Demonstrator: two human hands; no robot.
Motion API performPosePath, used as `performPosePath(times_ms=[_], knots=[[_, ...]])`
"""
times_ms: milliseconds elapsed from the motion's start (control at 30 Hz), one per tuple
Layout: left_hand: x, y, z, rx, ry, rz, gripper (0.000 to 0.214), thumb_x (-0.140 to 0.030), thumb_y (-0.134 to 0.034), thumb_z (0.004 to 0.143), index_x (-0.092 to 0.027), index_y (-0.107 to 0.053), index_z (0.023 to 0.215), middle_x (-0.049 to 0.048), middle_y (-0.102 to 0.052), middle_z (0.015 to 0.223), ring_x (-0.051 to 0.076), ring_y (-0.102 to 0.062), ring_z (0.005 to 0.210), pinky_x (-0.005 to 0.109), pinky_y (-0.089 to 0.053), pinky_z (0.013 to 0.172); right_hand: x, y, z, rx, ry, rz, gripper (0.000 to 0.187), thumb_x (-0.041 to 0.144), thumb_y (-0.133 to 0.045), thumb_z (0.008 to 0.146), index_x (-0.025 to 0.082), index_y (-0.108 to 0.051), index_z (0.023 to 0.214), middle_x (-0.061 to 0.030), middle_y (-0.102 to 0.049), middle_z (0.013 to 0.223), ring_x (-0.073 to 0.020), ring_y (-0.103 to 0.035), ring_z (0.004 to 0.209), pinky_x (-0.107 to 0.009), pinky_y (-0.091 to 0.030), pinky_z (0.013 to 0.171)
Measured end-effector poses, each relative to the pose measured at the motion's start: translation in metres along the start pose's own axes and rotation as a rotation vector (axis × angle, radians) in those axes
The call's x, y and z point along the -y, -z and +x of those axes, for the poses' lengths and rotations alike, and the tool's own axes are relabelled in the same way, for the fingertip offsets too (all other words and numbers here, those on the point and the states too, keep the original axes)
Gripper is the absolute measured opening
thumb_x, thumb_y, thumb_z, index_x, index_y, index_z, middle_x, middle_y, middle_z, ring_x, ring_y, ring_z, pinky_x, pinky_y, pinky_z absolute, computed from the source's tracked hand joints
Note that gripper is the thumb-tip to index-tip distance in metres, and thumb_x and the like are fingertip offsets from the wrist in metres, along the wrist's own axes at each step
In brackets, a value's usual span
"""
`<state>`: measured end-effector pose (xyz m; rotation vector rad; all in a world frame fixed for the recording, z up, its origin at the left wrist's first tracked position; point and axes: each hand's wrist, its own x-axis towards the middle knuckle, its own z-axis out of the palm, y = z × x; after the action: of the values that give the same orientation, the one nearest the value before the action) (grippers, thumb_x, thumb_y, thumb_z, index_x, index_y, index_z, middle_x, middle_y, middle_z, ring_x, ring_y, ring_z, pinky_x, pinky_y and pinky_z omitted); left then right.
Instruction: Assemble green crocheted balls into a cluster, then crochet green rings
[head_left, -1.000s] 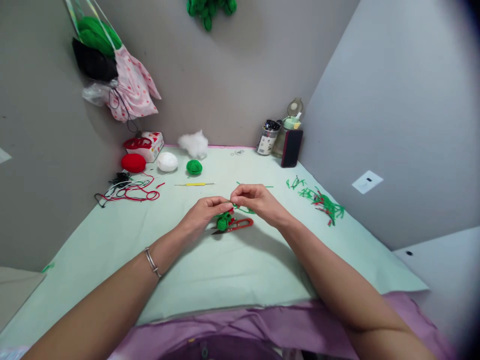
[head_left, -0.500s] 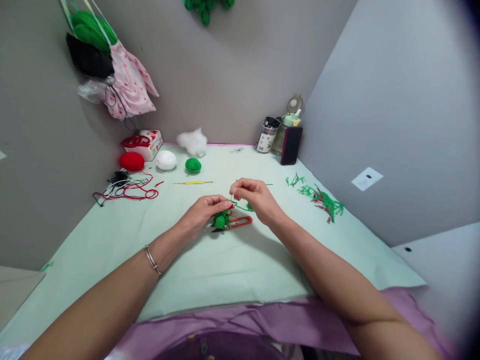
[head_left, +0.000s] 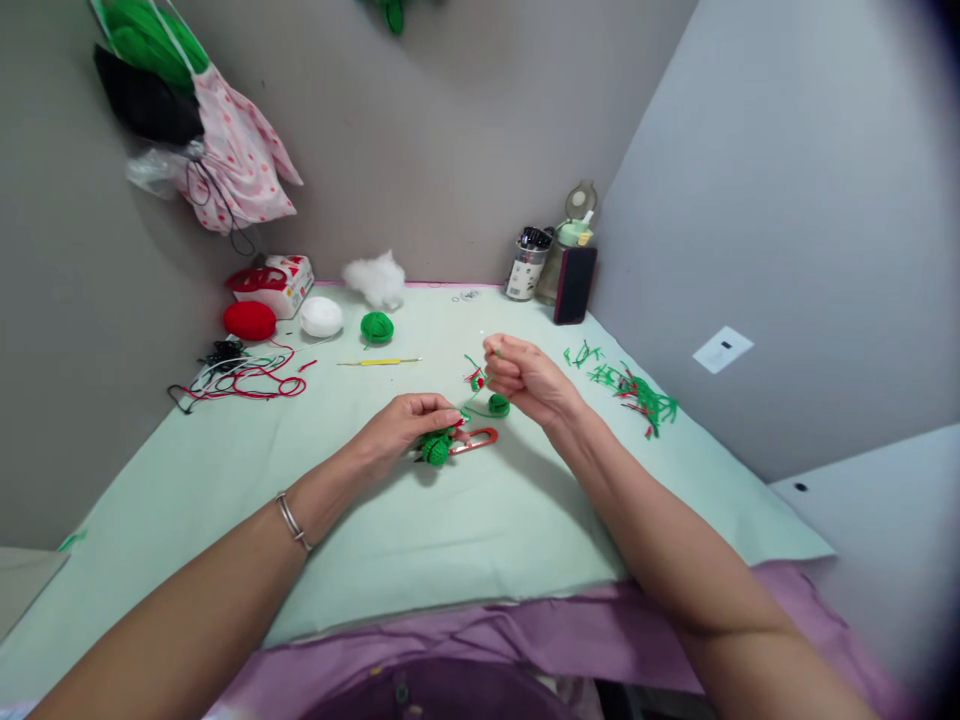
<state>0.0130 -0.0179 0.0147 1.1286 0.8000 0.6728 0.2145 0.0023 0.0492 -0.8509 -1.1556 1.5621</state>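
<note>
Pinching a green strand (head_left: pixel 475 397) in closed fingertips, the right hand (head_left: pixel 531 375) is up in the air, while the left hand (head_left: pixel 412 425) grips a green knitted piece (head_left: pixel 436 449) with a bit of red and white at the top. That piece sits around mid-table, just over the snips (head_left: pixel 474 441), well back from the front edge of the pale green cover (head_left: pixel 450 530). So there's loads of elbow room in front, plus a decent strip on the right before the clippings (head_left: pixel 637 395) and the wall. Left side's roomy too, up to the tangled yarn (head_left: pixel 247 380).

Head count: three big yarn balls, one red (head_left: pixel 250 321), one white (head_left: pixel 322 317), one green (head_left: pixel 376 327). One yellow hook (head_left: pixel 381 362), one phone (head_left: pixel 576 285), one small green round thing (head_left: pixel 498 405) near the right hand. Too many clippings to count, sorry.
</note>
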Motion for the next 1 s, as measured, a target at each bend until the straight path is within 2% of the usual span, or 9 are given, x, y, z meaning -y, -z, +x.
performPosePath(times_ms=[133,300,433,667,833,1000], knots=[[-0.001,0.002,0.001,-0.012,-0.003,0.011,0.035,-0.046,-0.083,0.067,-0.016,-0.068,0.075,0.0091,-0.076,0.077,0.016,-0.065,0.064,0.029,-0.048,0.060,0.004,0.009,0.003,-0.114,0.108,-0.034,0.037,0.041,-0.080,0.071,0.020,-0.049,0.073,0.0120,-0.025,0.052,-0.0045,-0.012,0.046,-0.023,-0.011,0.045],[-0.003,0.008,0.002,-0.073,-0.052,-0.027,0.035,-0.045,-0.084,0.067,-0.017,-0.070,0.081,0.0070,-0.075,0.079,0.017,-0.065,0.069,0.030,-0.049,0.066,0.002,0.003,-0.001,-0.084,0.130,-0.103,0.035,0.041,-0.078,0.075,0.019,-0.051,0.078,0.0094,-0.039,0.054,-0.0047,-0.027,0.047,-0.022,-0.019,0.047],[-0.003,0.016,0.004,-0.145,-0.142,-0.070,0.030,-0.039,-0.084,0.069,-0.017,-0.072,0.087,0.0040,-0.073,0.082,0.018,-0.067,0.081,0.028,-0.048,0.073,0.001,-0.006,-0.006,-0.058,0.114,-0.152,0.032,0.040,-0.078,0.076,0.018,-0.056,0.084,0.0063,-0.053,0.058,-0.0056,-0.040,0.049,-0.021,-0.027,0.049],[-0.005,0.023,0.003,-0.110,-0.160,-0.130,0.029,-0.043,-0.077,0.078,-0.018,-0.072,0.093,0.0033,-0.071,0.089,0.016,-0.069,0.084,0.026,-0.048,0.073,-0.002,-0.003,-0.002,-0.174,0.150,-0.107,0.031,0.038,-0.082,0.071,0.017,-0.062,0.083,0.0054,-0.058,0.057,-0.0052,-0.045,0.047,-0.019,-0.033,0.046],[-0.006,0.020,0.002,-0.125,-0.149,-0.103,0.030,-0.043,-0.076,0.078,-0.019,-0.071,0.094,-0.0012,-0.064,0.071,0.013,-0.063,0.069,0.024,-0.046,0.065,-0.002,0.002,-0.001,-0.174,0.150,-0.089,0.028,0.037,-0.081,0.073,0.018,-0.063,0.084,0.0063,-0.055,0.053,-0.0061,-0.046,0.046,-0.018,-0.036,0.045],[-0.008,0.017,0.002,-0.167,-0.172,0.013,0.031,-0.044,-0.077,0.075,-0.017,-0.072,0.089,-0.0035,-0.056,0.059,0.007,-0.048,0.051,0.022,-0.037,0.053,0.000,0.002,-0.001,-0.204,0.179,-0.044,0.028,0.036,-0.083,0.070,0.019,-0.063,0.082,0.0078,-0.048,0.052,-0.0061,-0.043,0.047,-0.018,-0.036,0.046]])
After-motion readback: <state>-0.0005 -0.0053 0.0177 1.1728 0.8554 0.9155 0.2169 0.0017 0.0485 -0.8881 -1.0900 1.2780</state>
